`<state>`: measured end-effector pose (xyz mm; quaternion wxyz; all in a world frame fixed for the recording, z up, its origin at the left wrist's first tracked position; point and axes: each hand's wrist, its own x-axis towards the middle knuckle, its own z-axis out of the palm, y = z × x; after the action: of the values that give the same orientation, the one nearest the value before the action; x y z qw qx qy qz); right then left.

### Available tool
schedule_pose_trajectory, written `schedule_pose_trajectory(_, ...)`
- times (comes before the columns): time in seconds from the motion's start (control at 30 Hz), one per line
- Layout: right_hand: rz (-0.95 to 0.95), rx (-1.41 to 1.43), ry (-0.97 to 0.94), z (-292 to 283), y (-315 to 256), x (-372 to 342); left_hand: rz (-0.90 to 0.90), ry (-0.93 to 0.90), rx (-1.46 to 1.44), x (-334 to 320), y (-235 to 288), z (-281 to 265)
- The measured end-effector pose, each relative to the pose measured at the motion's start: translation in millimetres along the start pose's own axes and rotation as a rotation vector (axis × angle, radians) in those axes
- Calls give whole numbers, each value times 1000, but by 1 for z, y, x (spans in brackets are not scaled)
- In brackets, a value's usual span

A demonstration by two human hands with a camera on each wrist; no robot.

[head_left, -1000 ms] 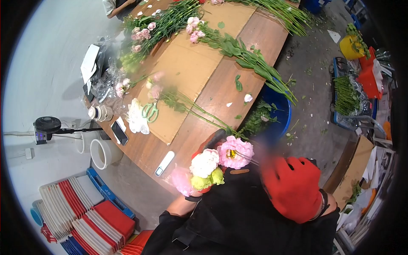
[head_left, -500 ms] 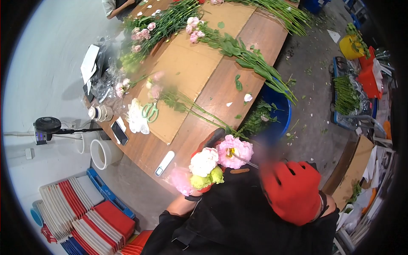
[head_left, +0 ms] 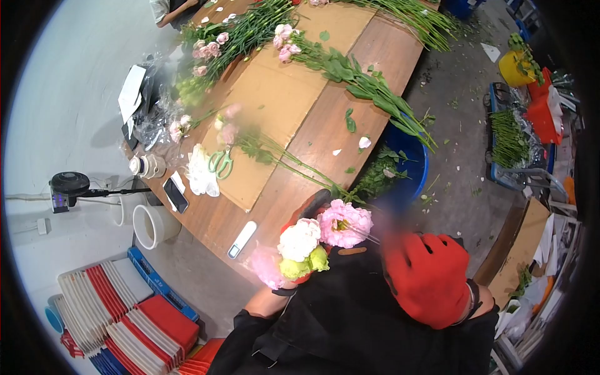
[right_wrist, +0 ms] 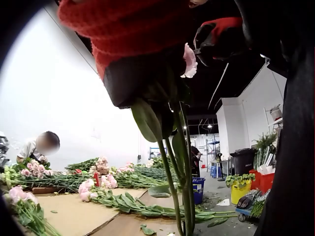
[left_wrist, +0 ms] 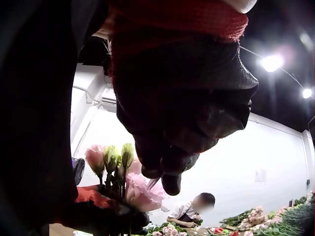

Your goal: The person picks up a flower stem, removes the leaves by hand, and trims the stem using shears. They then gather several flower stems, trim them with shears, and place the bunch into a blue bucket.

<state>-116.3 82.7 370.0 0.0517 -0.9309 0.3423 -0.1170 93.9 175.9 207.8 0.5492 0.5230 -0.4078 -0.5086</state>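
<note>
No text, brand or number is legible in any view. Right wrist view: the black bin [right_wrist: 241, 158] bears a short row of small white characters on its front, too small to read. Head view: the blue crate [head_left: 164, 287] carries pale marks on its side, illegible at this scale; the white handheld device [head_left: 244, 239] on the bench [head_left: 215, 228] has a small display with no readable figures. Left wrist view: pale sheets [left_wrist: 260, 176] on the far wall are indistinct.
</note>
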Motion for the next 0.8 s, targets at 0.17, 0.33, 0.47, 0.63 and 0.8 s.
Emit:
schedule_pose_trajectory(0.17,25,18,-14,2,-2,-1,-8,18,42,-1,-1,0)
schedule_pose_trajectory(0.33,-13,4,-17,4,0,-1,18,49,155,-1,-3,0)
schedule_pose_trajectory(0.47,-66,-74,-8,6,-1,0,72,123,425,-9,-14,-2)
schedule_pose_trajectory(0.63,-37,-180,118,7,-4,-2,105,246,525,-29,-45,-6)
schedule_pose_trajectory(0.8,71,-234,20,0,9,-2,-75,129,-305,-2,-11,-1)
